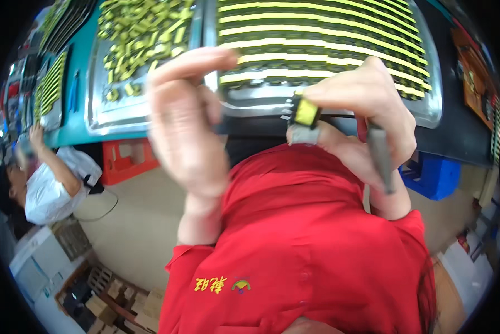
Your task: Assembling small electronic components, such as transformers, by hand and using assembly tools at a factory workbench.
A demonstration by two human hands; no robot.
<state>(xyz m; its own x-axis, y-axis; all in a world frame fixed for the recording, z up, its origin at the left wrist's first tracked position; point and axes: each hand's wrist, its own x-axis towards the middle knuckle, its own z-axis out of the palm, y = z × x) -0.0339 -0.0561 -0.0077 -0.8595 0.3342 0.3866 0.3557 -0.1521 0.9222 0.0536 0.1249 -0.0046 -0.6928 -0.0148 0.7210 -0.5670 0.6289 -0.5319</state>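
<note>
Left hand [186,133] seemingly over loose-parts tray [100,118]

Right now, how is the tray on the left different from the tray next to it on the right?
The left tray holds loose pieces jumbled every which way; the right tray holds neat rows. The right tray looks wider than the left tray, though the picture cuts both off at the top. Both are silvery trays with yellow-and-dark pieces.
</note>
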